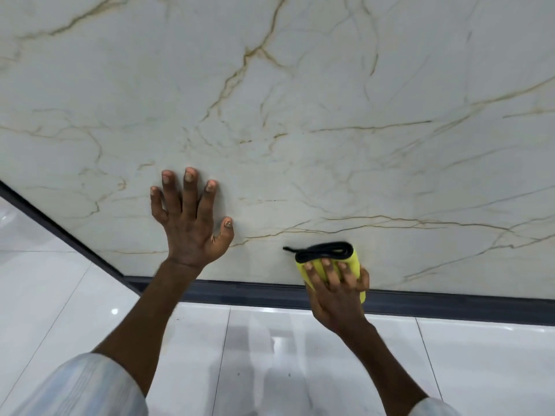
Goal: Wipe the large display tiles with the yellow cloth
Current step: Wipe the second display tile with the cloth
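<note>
A large white display tile [300, 115] with gold and grey veins fills most of the view, standing upright in front of me. My left hand [187, 223] lies flat on its lower part with fingers spread and straight. To the right, my right hand [338, 291] presses a folded yellow cloth [353, 259] with a black edge against the tile, close to its bottom edge. The fingers lie over the cloth and the thumb wraps its right side.
A dark grey frame [240, 291] runs along the tile's bottom and up its left side. Glossy white floor tiles [270, 355] lie below, reflecting light. Pale sleeves show at the bottom corners.
</note>
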